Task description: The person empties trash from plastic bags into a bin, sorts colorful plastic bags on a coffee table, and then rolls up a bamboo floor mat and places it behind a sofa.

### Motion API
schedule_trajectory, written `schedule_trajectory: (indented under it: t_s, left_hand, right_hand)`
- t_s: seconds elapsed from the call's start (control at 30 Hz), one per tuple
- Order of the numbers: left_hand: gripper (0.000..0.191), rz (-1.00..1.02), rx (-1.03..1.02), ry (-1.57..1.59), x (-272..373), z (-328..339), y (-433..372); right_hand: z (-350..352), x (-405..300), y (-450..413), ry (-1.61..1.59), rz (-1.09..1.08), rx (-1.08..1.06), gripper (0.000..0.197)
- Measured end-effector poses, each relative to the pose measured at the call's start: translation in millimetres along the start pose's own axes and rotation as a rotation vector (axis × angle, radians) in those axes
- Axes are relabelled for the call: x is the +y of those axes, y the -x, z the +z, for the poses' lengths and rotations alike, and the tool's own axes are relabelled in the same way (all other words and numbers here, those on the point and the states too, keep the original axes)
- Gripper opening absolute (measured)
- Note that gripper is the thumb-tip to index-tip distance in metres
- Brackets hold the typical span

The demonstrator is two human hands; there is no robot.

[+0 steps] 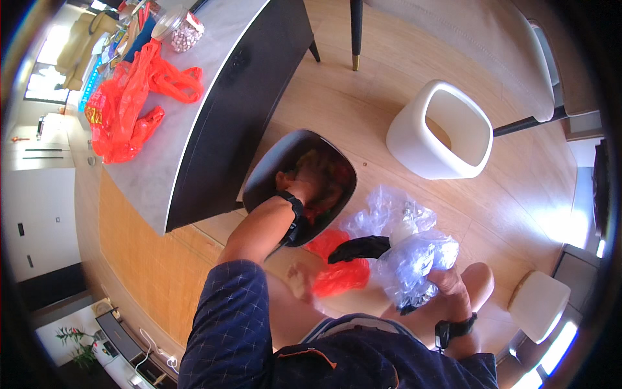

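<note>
My left hand (pixel 308 180) is deep inside a dark waste bin (pixel 267 167), among red and green crumpled contents. Shadow hides its fingertips, so its grip is unclear. On the right, my right hand (pixel 448 282) holds a bunch of crumpled clear plastic bags (pixel 418 257) above my bent leg. Between the bin and that hand are a black plastic bag (pixel 359 248) and a red plastic bag (pixel 342 279), close to the clear ones. A white bin (pixel 413 146) stands on the floor farther off, its open mouth facing right.
To the left is a table with a grey top (pixel 218 58) and a dark side. Red plastic bags (pixel 129 107) and a clear jar (pixel 180 34) of small pieces rest on it. A padded chair (pixel 476 44) is at upper right; a white stool-like object (pixel 539 306) stands at lower right.
</note>
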State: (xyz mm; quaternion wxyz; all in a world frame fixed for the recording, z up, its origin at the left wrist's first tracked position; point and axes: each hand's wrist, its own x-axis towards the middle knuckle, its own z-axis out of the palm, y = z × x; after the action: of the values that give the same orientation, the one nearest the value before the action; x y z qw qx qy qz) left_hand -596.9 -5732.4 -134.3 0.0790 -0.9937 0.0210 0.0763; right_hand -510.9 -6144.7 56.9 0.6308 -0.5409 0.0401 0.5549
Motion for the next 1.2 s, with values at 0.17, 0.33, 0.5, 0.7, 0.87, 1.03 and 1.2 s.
schedule_trajectory:
  t_s: [0.17,0.33,0.5,0.7,0.87,1.03,1.2]
  left_hand:
    - [0.049,0.032,-0.345,0.23,-8,-19,-10]
    - [0.053,0.027,-0.362,0.318,-14,-51,-1]
    - [0.056,0.113,-0.487,0.353,-2,-141,2]
    - [0.054,0.281,-0.611,0.321,-10,-90,18]
    - [0.044,-0.066,-0.856,0.753,-55,-39,-10]
    - [0.034,-0.386,-0.558,0.462,-27,11,-19]
    - [0.024,-0.494,-0.403,0.4,-12,34,-21]
  right_hand:
    - [-2,-1,3,-0.023,-0.005,0.007,0.067]
    - [5,-6,1,0.023,-0.019,0.026,0.063]
    - [-1,-3,3,-0.011,-0.013,0.026,0.064]
    - [2,-7,4,-0.056,0.04,0.039,0.061]
    - [-5,-1,4,0.027,0.001,0.049,0.057]
    - [-1,-4,6,0.021,-0.001,0.061,0.055]
    - [1,-5,7,-0.021,-0.002,0.056,0.057]
